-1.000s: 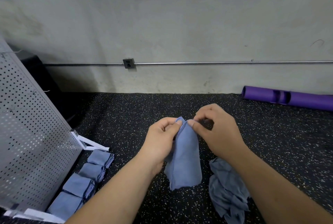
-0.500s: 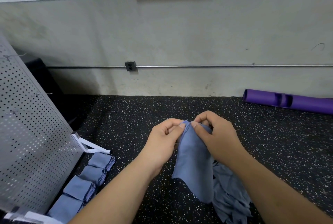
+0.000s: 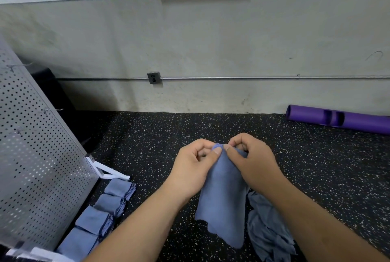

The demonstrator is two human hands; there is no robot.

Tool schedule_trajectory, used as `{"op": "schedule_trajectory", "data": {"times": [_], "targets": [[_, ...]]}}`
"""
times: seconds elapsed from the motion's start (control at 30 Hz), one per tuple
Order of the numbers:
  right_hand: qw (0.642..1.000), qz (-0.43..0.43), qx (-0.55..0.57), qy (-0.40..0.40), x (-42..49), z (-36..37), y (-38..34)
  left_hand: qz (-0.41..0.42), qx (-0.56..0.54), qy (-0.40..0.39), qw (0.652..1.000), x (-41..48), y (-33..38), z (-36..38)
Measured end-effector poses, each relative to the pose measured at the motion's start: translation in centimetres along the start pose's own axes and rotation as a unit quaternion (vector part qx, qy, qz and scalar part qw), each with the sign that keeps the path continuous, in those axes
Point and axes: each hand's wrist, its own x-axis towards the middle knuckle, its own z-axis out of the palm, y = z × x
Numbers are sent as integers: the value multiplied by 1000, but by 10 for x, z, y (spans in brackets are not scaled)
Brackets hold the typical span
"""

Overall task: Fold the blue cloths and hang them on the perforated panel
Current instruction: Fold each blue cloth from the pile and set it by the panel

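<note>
A blue cloth (image 3: 221, 202) hangs above the floor (image 3: 147, 139), pinched at its top edge by both hands; left hand (image 3: 195, 166) and right hand (image 3: 251, 162) curl their fingers onto it. A crumpled pile (image 3: 268, 232) lies beside it. Four folded cloths (image 3: 99, 217) line the panel (image 3: 38, 156) foot.

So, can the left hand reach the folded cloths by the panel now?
Probably yes, once freed: the left hand pinches the held cloth, yet only open floor separates it from the folded cloths.
</note>
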Motion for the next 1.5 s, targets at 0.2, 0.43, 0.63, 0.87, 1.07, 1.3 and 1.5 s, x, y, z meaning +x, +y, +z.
{"op": "schedule_trajectory", "data": {"times": [0.2,0.43,0.63,0.87,1.07,1.3,1.5], "targets": [[1000,-9,12,-23,0,-4,1,21,30,24,999,6,-2,-8],[996,-40,16,-75,0,-8,3,53,105,-1,993,10,3,-22],[974,-80,-125,-172,7,-27,18,127,163,29,978,16,23,-58],[957,-105,-234,-136,14,-51,35,144,129,116,974,23,30,-107],[948,-166,-260,-80,19,-68,45,131,136,149,971,19,27,-137],[956,-157,-248,-19,18,-70,41,106,125,180,970,14,19,-147],[982,-108,-152,-26,15,-71,34,76,124,202,969,15,14,-153]]}}
